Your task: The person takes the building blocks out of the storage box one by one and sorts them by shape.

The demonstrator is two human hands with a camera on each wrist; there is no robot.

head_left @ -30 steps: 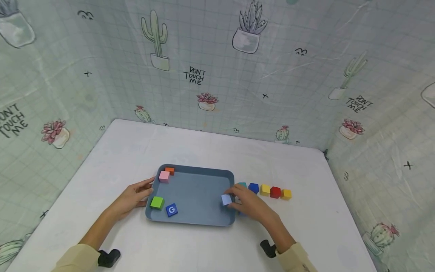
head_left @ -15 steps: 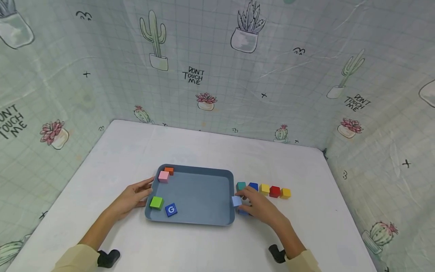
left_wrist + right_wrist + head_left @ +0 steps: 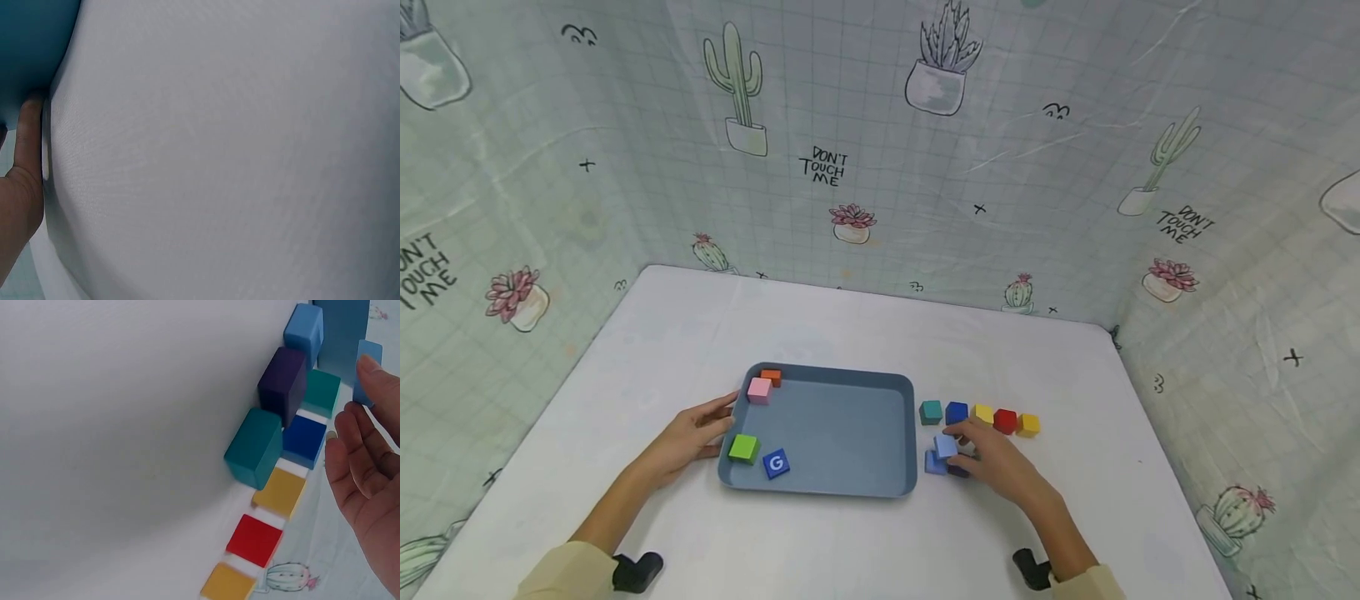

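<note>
My right hand (image 3: 1000, 458) pinches a light blue block (image 3: 946, 447) between thumb and fingers, above the blocks right of the tray. In the right wrist view the held block (image 3: 369, 372) is apart from those below. My left hand (image 3: 692, 435) touches the left side of the blue-grey tray (image 3: 842, 495) with outstretched fingers. In the tray lie an orange block (image 3: 771, 378), a pink block (image 3: 760, 391), a green block (image 3: 744, 448) and a blue block with a white G (image 3: 777, 463).
Right of the tray, the far row has a teal block (image 3: 931, 412), a blue one (image 3: 957, 412), two yellow ones and a red one (image 3: 1005, 421). Nearer lie another light blue block (image 3: 936, 462), a dark purple block (image 3: 283, 387) and a teal block (image 3: 254, 449).
My right hand has carried the light blue block rightward, from over the tray's right side past its rim to above the loose blocks. My left hand has stayed at the tray.
</note>
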